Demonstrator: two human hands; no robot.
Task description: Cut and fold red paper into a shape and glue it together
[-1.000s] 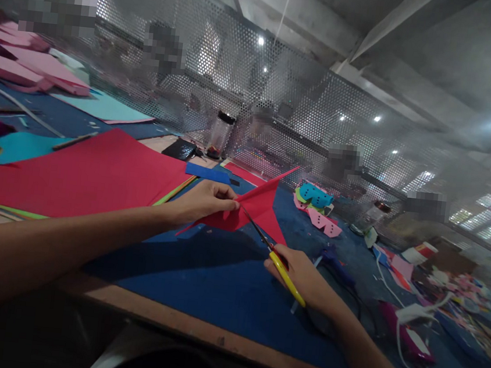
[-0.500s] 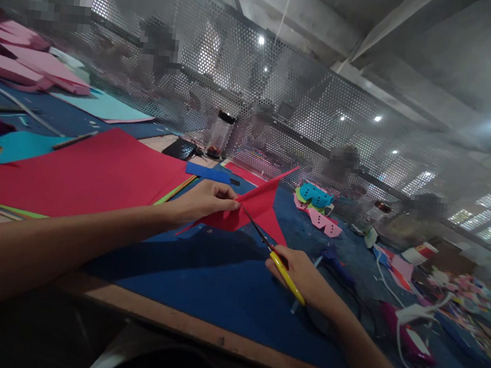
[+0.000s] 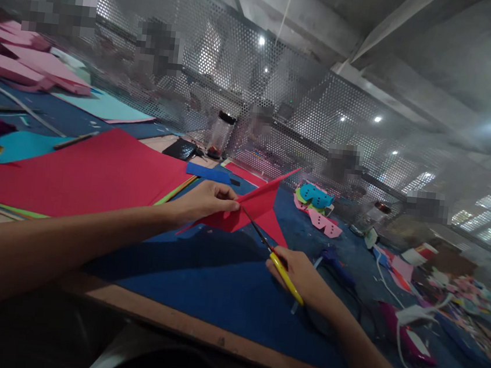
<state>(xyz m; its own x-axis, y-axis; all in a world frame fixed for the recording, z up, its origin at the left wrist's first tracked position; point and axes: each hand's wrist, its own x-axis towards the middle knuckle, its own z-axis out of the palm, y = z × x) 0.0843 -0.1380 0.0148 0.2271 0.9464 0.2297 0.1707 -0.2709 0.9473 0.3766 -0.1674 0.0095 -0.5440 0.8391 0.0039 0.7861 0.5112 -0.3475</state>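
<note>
A folded piece of red craft sheet (image 3: 261,200) is held up over the blue table top (image 3: 165,278). My left hand (image 3: 208,202) pinches it at its left part between thumb and fingers. My right hand (image 3: 295,274) is closed around the yellow handles of a pair of scissors (image 3: 282,274). The scissor blades point up and left, with their tips at the red piece close to my left thumb. Whether the blades are fully closed on the sheet I cannot make out.
Large red sheets (image 3: 84,176) lie stacked at the left, a blue strip (image 3: 209,172) by their corner. Behind are a clear jar (image 3: 221,134) and mask-shaped cutouts (image 3: 317,196). A dark blue glue gun (image 3: 337,264) and a purple one (image 3: 407,336) with cords lie right.
</note>
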